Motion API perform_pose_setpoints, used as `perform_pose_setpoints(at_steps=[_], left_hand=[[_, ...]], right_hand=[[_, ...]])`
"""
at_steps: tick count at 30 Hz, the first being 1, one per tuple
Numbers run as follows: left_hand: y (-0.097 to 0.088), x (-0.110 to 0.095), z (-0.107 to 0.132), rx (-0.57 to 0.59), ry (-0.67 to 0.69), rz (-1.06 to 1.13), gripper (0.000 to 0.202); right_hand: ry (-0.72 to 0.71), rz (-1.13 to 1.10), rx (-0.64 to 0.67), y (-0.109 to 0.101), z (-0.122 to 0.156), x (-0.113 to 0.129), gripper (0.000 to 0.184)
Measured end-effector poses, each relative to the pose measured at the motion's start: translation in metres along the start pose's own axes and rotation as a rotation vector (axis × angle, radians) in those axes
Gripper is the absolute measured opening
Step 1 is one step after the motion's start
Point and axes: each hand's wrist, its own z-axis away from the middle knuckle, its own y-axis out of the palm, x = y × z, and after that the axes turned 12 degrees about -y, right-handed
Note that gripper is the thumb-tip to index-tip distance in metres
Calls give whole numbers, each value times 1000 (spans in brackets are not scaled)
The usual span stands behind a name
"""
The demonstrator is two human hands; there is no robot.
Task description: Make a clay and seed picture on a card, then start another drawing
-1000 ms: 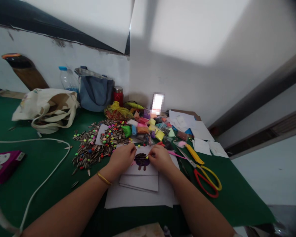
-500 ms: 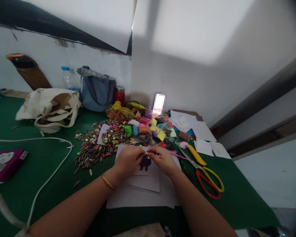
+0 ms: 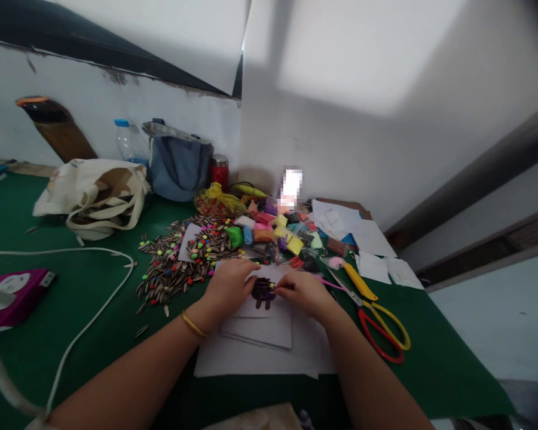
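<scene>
A small purple clay figure (image 3: 262, 292) studded with dark seeds lies on a white card (image 3: 260, 316), which rests on larger white sheets on the green table (image 3: 94, 334). My left hand (image 3: 229, 286) rests curled at the figure's left side and touches its edge. My right hand (image 3: 302, 291) sits at its right side with fingers pinched at the figure; what they hold is too small to make out. A gold bangle (image 3: 190, 325) is on my left wrist.
A heap of sunflower seeds (image 3: 173, 269) with coloured beads lies left of my hands, coloured clay packets (image 3: 273, 230) behind. Yellow and red scissors (image 3: 381, 325), a yellow cutter (image 3: 357, 279) and loose papers (image 3: 367, 239) lie right. Bags (image 3: 98, 191), a bottle (image 3: 128, 140), a white cable (image 3: 89, 310) sit left.
The hands came together over the figure half a second ago; now they have parted slightly and the purple figure shows between them again. The view drifted a little.
</scene>
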Motion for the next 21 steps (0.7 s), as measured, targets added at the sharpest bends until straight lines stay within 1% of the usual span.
perform_pose_setpoints(at_steps=[3, 6, 12, 17, 21], left_hand=[[-3, 4, -3, 54, -129, -69, 23], [-3, 5, -5, 99, -192, -91, 24], [-1, 6, -5, 119, -180, -104, 25], [-2, 4, -6, 143, -194, -115, 27], [-2, 4, -6, 131, -177, -132, 27]], right_hand=[[-17, 176, 76, 1, 0, 2, 10], [-59, 268, 76, 4, 0, 6, 12], [-140, 400, 71, 9, -2, 12, 15], [-175, 485, 48, 16, -1, 14, 19], [-197, 504, 26, 21, -1, 15, 22]])
